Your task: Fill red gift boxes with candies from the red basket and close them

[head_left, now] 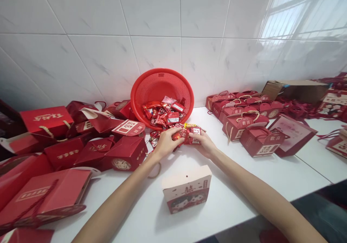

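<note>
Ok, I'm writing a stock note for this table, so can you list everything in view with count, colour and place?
basket: one, red, tipped up, back centre
wrapped packets: many, mostly red, in and before the basket
standing carton: one, cream and red, front centre
left-side boxes: many, red, crowded together
right-side boxes: many, red, right of the basket
pink-panelled container: one, red and pink, right
cardboard box: one, brown, back right
ribbon-like heap: count unclear, dark red, before the cardboard box
table: one, white, beneath
tiled wall: one, pale, behind
dark shape: unclear, lower right
left hand: one, bare, holding packets
right hand: one, bare, holding packets
forearms: two, bare, from the bottom edge
</note>
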`<control>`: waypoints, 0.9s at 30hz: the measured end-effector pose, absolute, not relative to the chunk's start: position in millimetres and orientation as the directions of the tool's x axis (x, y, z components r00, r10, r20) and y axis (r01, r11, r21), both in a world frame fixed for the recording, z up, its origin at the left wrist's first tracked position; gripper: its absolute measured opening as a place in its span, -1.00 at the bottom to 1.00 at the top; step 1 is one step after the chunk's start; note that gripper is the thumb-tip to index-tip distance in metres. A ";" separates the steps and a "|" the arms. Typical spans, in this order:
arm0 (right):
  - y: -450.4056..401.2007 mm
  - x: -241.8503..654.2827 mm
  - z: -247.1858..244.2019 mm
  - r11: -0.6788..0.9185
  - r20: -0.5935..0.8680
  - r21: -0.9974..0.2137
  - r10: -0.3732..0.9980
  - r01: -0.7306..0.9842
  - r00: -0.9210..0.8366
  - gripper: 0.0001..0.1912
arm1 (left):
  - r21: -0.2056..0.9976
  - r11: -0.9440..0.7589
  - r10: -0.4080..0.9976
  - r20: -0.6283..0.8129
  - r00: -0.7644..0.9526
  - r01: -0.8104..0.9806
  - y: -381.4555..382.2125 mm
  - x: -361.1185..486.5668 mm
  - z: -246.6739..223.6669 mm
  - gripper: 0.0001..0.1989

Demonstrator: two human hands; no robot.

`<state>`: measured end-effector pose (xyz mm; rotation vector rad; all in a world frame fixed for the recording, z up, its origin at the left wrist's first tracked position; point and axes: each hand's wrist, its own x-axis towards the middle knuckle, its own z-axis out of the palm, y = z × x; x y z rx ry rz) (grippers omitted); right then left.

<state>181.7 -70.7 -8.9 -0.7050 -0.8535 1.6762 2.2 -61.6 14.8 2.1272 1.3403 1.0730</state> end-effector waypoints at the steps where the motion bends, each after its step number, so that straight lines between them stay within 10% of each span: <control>1: -69.5 182.5 -9.6 -0.165 -0.046 -0.817 0.974 -0.552 -0.223 -0.57 | 0.703 -0.442 0.895 0.382 0.230 0.557 -59.7 -0.6 15.3 -0.63; 10: -64.5 187.2 -11.0 -0.177 -0.100 -0.824 0.980 -0.538 -0.170 -0.59 | 0.641 -0.418 0.892 0.426 0.154 0.644 -43.1 -27.3 26.8 -0.77; 15: -65.2 187.7 -9.1 -0.146 -0.055 -0.844 0.980 -0.515 -0.189 -0.54 | 0.808 -0.392 0.884 0.198 0.424 0.439 -59.1 -30.6 57.8 -0.68; 19: -65.3 189.4 -7.2 -0.116 -0.015 -0.857 0.979 -0.501 -0.202 -0.55 | 0.868 -0.462 0.615 0.163 0.772 0.184 -105.3 -44.4 112.9 -0.56; 27: -63.3 193.8 -3.6 -0.071 0.020 -0.876 0.983 -0.477 -0.182 -0.61 | 0.460 -0.743 0.531 -0.037 0.847 0.486 -175.6 -39.1 134.5 -0.79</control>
